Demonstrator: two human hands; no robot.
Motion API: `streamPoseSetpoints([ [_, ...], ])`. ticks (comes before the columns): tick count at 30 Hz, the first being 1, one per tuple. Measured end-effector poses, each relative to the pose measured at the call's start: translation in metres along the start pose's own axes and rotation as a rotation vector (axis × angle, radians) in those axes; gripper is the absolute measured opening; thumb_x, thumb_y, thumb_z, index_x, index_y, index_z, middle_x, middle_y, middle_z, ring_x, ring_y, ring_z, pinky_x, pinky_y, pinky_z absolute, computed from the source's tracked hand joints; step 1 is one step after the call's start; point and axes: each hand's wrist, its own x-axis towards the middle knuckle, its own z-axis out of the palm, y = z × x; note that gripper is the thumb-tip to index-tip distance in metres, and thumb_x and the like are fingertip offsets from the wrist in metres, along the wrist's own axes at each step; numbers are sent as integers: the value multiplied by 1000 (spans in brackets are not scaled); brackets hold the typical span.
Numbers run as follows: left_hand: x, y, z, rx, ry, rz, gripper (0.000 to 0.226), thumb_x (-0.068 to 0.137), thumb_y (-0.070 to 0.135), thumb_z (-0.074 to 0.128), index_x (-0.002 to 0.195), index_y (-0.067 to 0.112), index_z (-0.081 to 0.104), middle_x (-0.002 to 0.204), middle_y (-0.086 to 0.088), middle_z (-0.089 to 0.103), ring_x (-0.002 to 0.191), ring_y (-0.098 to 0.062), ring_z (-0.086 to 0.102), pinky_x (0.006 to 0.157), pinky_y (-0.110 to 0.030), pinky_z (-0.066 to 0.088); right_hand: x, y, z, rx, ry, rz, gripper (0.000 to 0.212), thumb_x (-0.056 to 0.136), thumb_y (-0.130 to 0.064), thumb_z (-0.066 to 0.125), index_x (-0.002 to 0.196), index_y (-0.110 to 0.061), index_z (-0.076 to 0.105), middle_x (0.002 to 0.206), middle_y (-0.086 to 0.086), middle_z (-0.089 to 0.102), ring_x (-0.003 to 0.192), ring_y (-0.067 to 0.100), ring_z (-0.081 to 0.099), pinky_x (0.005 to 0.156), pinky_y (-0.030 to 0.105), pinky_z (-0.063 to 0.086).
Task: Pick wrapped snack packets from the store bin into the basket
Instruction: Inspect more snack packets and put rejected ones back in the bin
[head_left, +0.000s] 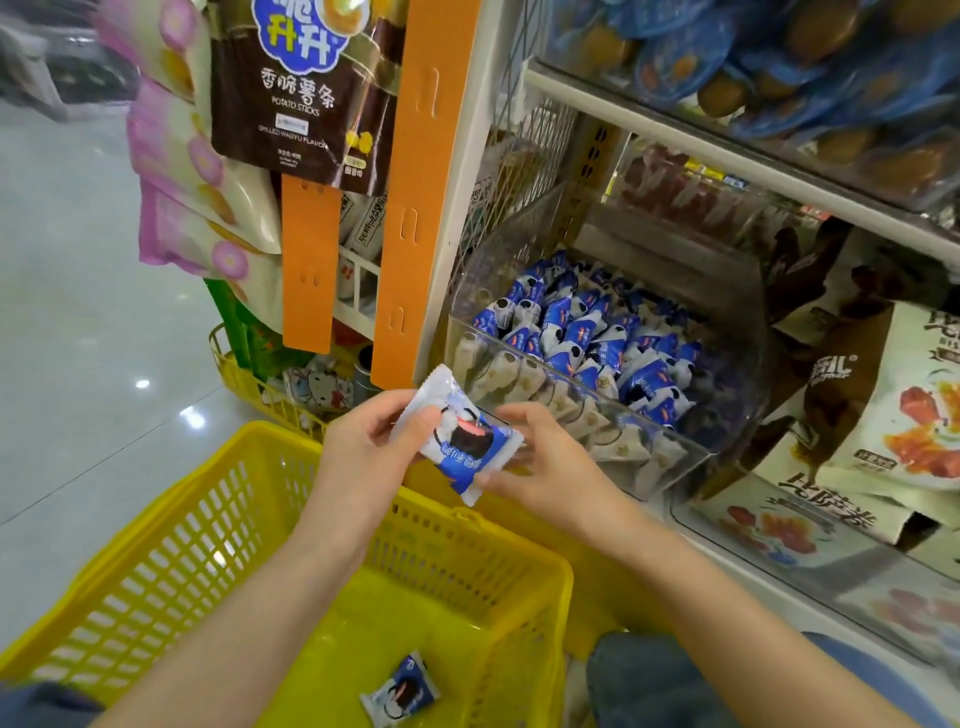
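A blue and white wrapped snack packet (457, 436) is held between both hands above the far rim of the yellow basket (218, 525). My left hand (363, 447) pinches its left end and my right hand (545, 457) grips its right end. One more snack packet (400, 693) of the same kind lies on the basket floor. The clear store bin (727, 364) on the shelf to the right holds several blue and white packets (587, 332), with pale ones along its front wall.
An orange shelf post (410, 208) stands left of the bin. Hanging potato stick bags (301, 88) and pink bags (192, 171) are at the upper left. Large snack bags (893, 405) lie right of the bin. A small yellow basket (244, 379) sits behind on the tiled floor.
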Motion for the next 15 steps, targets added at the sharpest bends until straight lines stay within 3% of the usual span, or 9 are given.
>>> streamPoseSetpoints([
  [2, 1, 0, -2, 173, -20, 74, 20, 86, 15, 63, 82, 34, 67, 75, 9, 70, 71, 1, 61, 61, -13, 46, 0, -2, 0, -28, 68, -94, 67, 78, -20, 73, 134, -20, 36, 120, -11, 47, 113, 6, 48, 100, 26, 41],
  [5, -1, -1, -1, 286, -98, 108, 14, 82, 19, 68, 80, 33, 68, 72, 10, 69, 67, 0, 61, 57, -13, 45, -1, -7, 1, 34, 114, -239, 27, 84, -24, 66, 110, -23, 57, 100, -12, 62, 95, 5, 60, 87, 26, 50],
  [7, -4, -2, 1, 247, -106, 89, 9, 84, 19, 66, 81, 27, 68, 72, 6, 69, 66, 0, 62, 55, -14, 46, -1, -8, 2, 68, 151, -267, 8, 86, -21, 62, 93, -16, 64, 86, -1, 69, 83, 14, 65, 77, 34, 52],
  [11, -3, 0, 1, 189, -78, 75, 18, 90, 15, 57, 75, 21, 64, 68, 4, 66, 61, 2, 58, 53, -11, 44, 2, -6, 2, 189, 147, -231, 12, 87, -16, 62, 88, -4, 64, 85, 15, 69, 81, 28, 66, 75, 44, 52],
  [15, -3, 0, 0, 222, -91, 78, 22, 91, 19, 55, 71, 22, 62, 60, 9, 61, 55, 1, 52, 50, -13, 40, 2, -3, 8, -18, 208, -338, 7, 85, -23, 65, 86, -16, 65, 77, -1, 67, 73, 13, 62, 71, 39, 52],
])
